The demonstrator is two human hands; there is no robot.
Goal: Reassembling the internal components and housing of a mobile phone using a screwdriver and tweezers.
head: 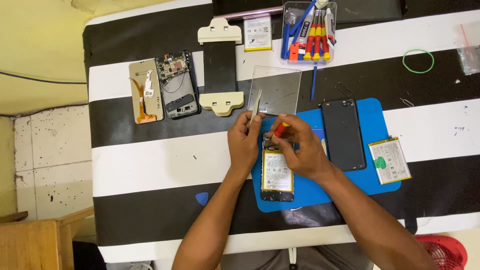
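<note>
Fingers of the left hand (245,142) are pinched narrow around a pair of pale tweezers (256,104), whose tips point up and away over the clear glass sheet (276,90); the heel of that hand rests against the left edge of an opened phone (277,175). The right hand (300,147) is closed around a small screwdriver with a red and yellow handle (280,130), its tip set down at the upper end of the phone, just above the yellow-framed battery. The phone lies on a blue work mat (385,182) on the black and white striped table (150,165). A dark phone back (343,134) lies just right of the hands on the mat, with a loose battery (390,160) beyond it. Farther up lie a stripped phone frame (177,85), a cream clamp holding a dark panel (220,65), and a clear tray of screwdrivers (309,32). A green rubber band (418,61) lies well apart at the right.
</note>
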